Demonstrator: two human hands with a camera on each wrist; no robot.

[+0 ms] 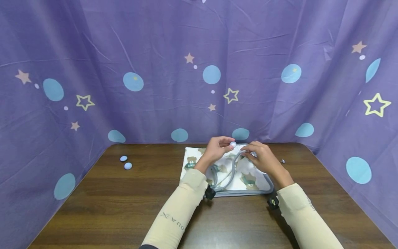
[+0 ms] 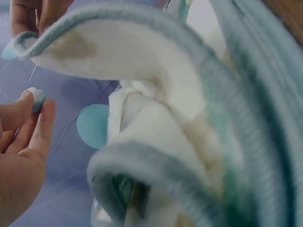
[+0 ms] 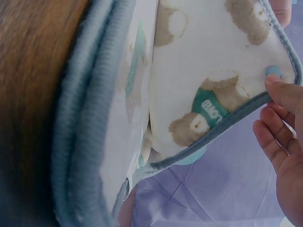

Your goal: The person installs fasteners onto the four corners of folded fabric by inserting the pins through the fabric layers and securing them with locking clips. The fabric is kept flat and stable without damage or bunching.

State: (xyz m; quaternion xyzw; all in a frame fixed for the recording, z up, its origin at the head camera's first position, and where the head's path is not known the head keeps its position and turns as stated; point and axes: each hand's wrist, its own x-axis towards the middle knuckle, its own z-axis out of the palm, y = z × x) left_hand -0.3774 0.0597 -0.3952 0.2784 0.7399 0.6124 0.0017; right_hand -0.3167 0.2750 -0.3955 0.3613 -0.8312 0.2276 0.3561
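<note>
A folded white blanket with a bear print and grey-blue edging lies on the table, one corner lifted. My right hand pinches that corner, its thumb on a small blue round button against the cloth. In the left wrist view, a thin pin sticks out below the lifted corner. My left hand pinches a small round white-and-blue cap between thumb and fingertips. The cap is close to the corner but apart from the pin.
Two similar round caps lie on the left of the brown wooden table. A small pin with a round head lies to the right of the blanket. A purple curtain with stars and dots hangs behind the table.
</note>
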